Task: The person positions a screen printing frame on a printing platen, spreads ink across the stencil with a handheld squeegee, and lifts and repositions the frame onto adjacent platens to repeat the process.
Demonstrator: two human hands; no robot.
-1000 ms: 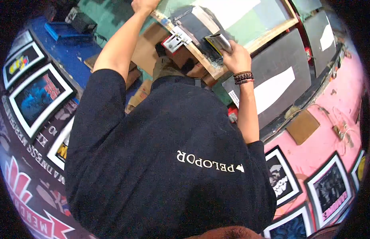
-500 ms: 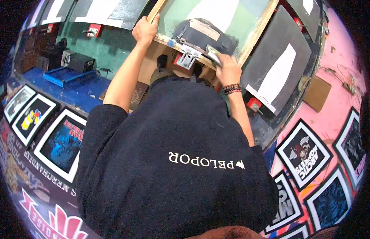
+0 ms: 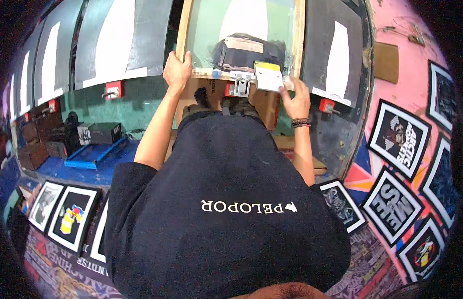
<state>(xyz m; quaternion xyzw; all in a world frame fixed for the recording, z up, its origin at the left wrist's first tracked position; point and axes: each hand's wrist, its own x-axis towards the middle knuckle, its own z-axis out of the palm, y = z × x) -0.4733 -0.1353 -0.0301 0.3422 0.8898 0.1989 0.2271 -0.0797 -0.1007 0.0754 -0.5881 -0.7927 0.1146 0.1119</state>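
My left grip (image 3: 177, 72) clasps the wooden frame (image 3: 184, 30) at eleven o'clock; my right grip (image 3: 295, 97) spreads loosely beside the squeegee (image 3: 269, 77) at one o'clock, contact unclear. It looks stiff, light, perhaps ink-slick; its broad handle suits holding.

Left hand (image 3: 177, 73) closed round lower left corner of wooden frame (image 3: 183, 30). Green mesh (image 3: 204, 30) inside frame; dark patch (image 3: 241, 59) near its lower edge. Flat white tool (image 3: 269, 79), yellow along far edge, lies across frame's lower bar, right of metal clamp (image 3: 241, 83). Right hand (image 3: 295, 97), fingers parted and bent, at tool's lower right corner; contact hard to tell. Dark bracelets (image 3: 300, 122) on right wrist. Dark boards (image 3: 318, 40) bearing white shapes (image 3: 337, 60) flank frame. Black shirt (image 3: 241, 164), lettering upside down. Framed picture (image 3: 401, 138) at right.
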